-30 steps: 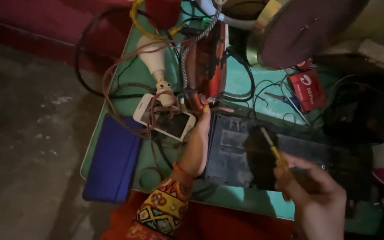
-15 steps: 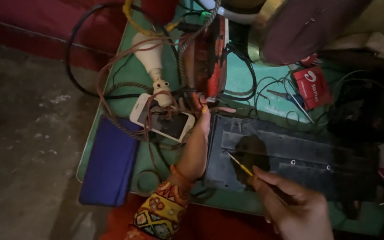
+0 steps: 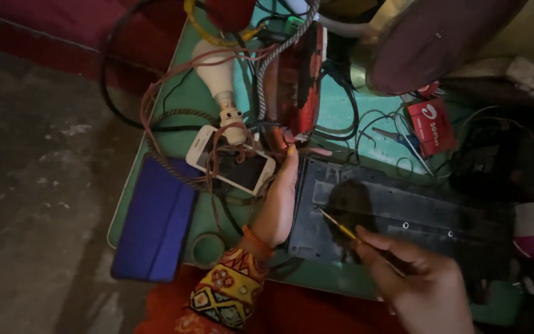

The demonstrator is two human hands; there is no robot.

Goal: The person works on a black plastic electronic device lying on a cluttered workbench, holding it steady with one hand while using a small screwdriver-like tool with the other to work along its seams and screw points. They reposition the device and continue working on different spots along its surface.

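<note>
Over the dark panel point(image 3: 390, 213), right hand point(image 3: 421, 287) pinches a yellow screwdriver point(image 3: 340, 227); left hand point(image 3: 279, 201) steadies its edge.

The left hand point(image 3: 277, 201) lies flat along the near-left edge of a dark panel point(image 3: 403, 213) on the green desk point(image 3: 341, 111), fingers stretched forward. The right hand point(image 3: 424, 281) grips a thin yellow-handled tool point(image 3: 341, 227), its tip resting on the panel. Just left of the left hand sits a white phone point(image 3: 233, 161) tangled in wires point(image 3: 174, 117), with a blue case point(image 3: 156, 222) farther left. A red box point(image 3: 431, 127) lies beyond the right hand.
</note>
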